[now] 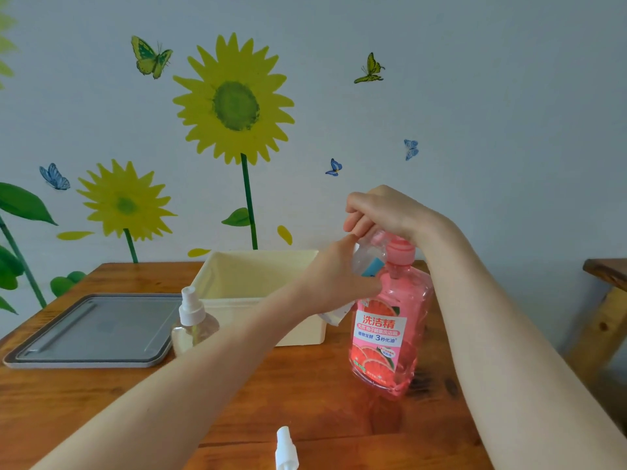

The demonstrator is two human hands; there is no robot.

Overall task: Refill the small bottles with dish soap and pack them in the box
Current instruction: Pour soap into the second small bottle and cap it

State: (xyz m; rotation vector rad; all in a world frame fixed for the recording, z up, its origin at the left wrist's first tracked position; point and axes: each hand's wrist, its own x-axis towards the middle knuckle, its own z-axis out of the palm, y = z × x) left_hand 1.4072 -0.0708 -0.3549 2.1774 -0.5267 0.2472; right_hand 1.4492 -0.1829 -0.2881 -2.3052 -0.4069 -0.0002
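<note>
There is a single view, taken from the person's head, facing forward and slightly down across the desk (pixel 101 401) toward the wall with sunflower and butterfly stickers (pixel 234 103). It sits close: both forearms run in from the bottom edge and meet right of centre, where the left hand (pixel 334 278) and right hand (pixel 383 212) work. The wide lens takes in the near desk, its far edge and much of the wall above.
</note>
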